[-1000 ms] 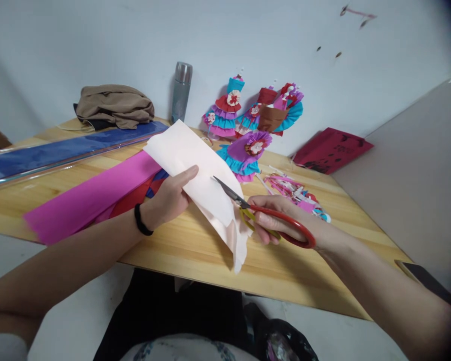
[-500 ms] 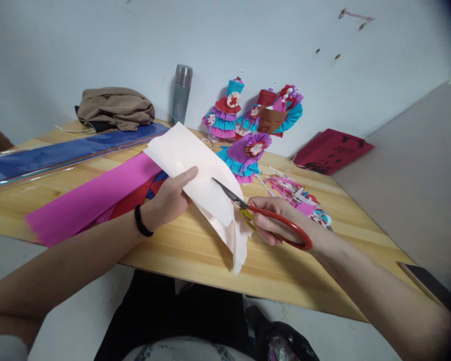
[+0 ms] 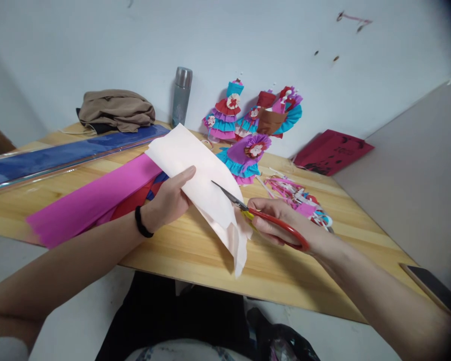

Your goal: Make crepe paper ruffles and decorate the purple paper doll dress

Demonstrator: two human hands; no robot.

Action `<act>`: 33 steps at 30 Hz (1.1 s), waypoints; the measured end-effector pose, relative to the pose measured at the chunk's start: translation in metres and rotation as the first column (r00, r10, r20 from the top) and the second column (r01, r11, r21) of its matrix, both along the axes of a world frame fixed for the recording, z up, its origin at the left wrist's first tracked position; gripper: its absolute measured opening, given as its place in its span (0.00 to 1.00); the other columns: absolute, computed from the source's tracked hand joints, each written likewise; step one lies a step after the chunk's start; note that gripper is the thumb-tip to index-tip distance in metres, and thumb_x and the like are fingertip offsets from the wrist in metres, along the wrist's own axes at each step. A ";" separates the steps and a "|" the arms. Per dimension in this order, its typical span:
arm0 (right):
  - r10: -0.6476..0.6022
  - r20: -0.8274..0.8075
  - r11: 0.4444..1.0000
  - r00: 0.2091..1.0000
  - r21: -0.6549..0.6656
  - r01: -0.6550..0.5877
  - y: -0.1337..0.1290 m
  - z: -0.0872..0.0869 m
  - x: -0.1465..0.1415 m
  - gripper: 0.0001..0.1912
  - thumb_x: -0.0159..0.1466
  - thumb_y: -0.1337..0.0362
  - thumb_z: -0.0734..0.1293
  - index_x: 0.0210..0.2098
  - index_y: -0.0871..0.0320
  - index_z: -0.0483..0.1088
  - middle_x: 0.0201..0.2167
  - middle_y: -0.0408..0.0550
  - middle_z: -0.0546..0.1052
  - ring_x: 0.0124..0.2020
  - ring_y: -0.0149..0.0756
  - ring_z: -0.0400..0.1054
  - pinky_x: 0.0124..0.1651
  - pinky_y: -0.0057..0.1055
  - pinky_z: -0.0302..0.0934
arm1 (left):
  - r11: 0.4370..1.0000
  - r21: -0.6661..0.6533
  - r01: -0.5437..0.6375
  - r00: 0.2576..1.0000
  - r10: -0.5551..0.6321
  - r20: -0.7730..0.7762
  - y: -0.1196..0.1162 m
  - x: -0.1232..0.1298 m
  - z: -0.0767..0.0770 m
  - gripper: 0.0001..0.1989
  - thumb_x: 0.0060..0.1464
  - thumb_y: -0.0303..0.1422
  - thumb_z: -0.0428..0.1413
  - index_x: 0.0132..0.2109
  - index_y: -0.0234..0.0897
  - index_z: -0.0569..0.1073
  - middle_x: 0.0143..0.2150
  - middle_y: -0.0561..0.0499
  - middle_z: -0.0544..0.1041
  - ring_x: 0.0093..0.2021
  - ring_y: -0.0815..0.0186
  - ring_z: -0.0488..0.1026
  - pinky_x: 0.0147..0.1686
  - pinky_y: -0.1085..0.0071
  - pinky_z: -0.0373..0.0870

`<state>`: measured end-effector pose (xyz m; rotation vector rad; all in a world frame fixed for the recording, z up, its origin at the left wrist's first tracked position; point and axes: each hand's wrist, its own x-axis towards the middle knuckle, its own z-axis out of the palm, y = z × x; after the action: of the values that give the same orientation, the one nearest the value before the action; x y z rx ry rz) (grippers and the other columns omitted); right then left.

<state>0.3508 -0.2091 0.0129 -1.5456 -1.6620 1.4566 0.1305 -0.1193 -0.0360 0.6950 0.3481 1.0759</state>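
My left hand (image 3: 171, 199), with a black band at its wrist, grips the left part of a folded pale pink paper sheet (image 3: 195, 155), thumb on top. The sheet's ragged lower end hangs down over the table. My right hand (image 3: 272, 220) is closed round the handles of scissors (image 3: 281, 230), red on one side and yellow on the other. The scissor blades lie across the paper's right part, pointing up and left; whether they bite into it cannot be made out. Left of the paper are a magenta strip (image 3: 93, 198) and a red piece (image 3: 131, 200).
On the wooden table (image 3: 195, 260) are a blue packet (image 3: 75, 150), brown cloth (image 3: 116, 108), grey flask (image 3: 181, 95), ruffled paper dresses (image 3: 225, 113), and colourful scraps (image 3: 296, 195). A dark red bag (image 3: 332, 153) leans at the back right; a phone (image 3: 432, 286) lies right.
The scissors' handles have drawn slightly closer together, and less of the yellow one shows. My left hand and the paper have barely moved.
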 end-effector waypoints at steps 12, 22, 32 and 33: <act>0.175 0.049 0.983 0.983 0.042 -0.177 -0.003 0.007 0.005 0.31 0.60 0.33 0.67 0.33 0.55 0.58 0.19 0.36 0.62 0.19 0.25 0.51 0.21 0.25 0.43 | 1.000 -0.018 -0.024 1.000 0.024 -0.016 -0.001 0.001 0.000 0.16 0.55 0.35 0.62 0.49 0.33 0.78 0.56 0.42 0.80 0.70 0.45 0.62 0.71 0.47 0.56; 0.223 -0.008 0.971 0.975 0.094 -0.221 0.001 0.003 0.007 0.30 0.63 0.33 0.64 0.32 0.55 0.59 0.21 0.37 0.63 0.20 0.25 0.54 0.24 0.28 0.48 | 1.000 0.006 0.011 1.000 -0.011 -0.023 -0.003 0.002 0.001 0.17 0.55 0.36 0.62 0.49 0.32 0.78 0.53 0.41 0.82 0.66 0.45 0.69 0.70 0.46 0.57; 0.166 0.055 0.985 0.985 0.036 -0.169 0.001 0.009 0.001 0.32 0.59 0.32 0.67 0.31 0.55 0.59 0.20 0.37 0.63 0.20 0.26 0.55 0.24 0.27 0.47 | 0.999 -0.013 0.049 0.999 -0.049 -0.022 -0.004 0.000 0.002 0.16 0.56 0.35 0.61 0.50 0.33 0.78 0.53 0.42 0.81 0.65 0.47 0.69 0.70 0.48 0.57; 0.165 0.055 0.986 0.985 0.031 -0.167 0.001 0.010 0.001 0.32 0.59 0.31 0.67 0.32 0.55 0.59 0.20 0.37 0.63 0.20 0.26 0.55 0.24 0.27 0.47 | 0.999 -0.008 0.043 0.999 -0.043 -0.029 -0.004 0.000 0.002 0.16 0.56 0.35 0.61 0.51 0.33 0.78 0.54 0.42 0.81 0.65 0.47 0.70 0.70 0.48 0.57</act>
<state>0.3518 -0.2077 0.0225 -1.4676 -1.8760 1.4709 0.1310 -0.1237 -0.0340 0.7090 0.3610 1.0242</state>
